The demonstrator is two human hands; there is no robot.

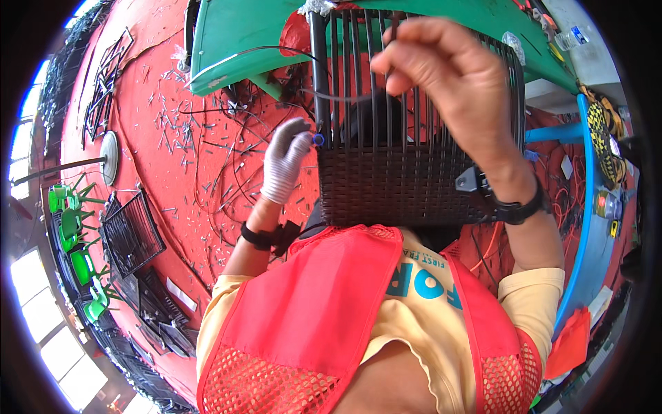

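A dark frame with upright bars stands before me, its lower part covered in dark brown wicker weave. My right hand, bare, is raised over the bars, thumb and fingers pinched on a dark weaving strand. That strand curves left across the bars and is blurred. My left hand, in a pale striped glove, is beside the frame's left post at the top of the weave. Its fingers are partly bent and seem to hold nothing. A small blue ring-shaped piece shows between its fingertips and the post.
The frame's far end rests against a green table. Loose strands and scraps litter the red floor. A blue-edged table stands at right, with a plastic bottle farther back. Black frames and green chairs are at left.
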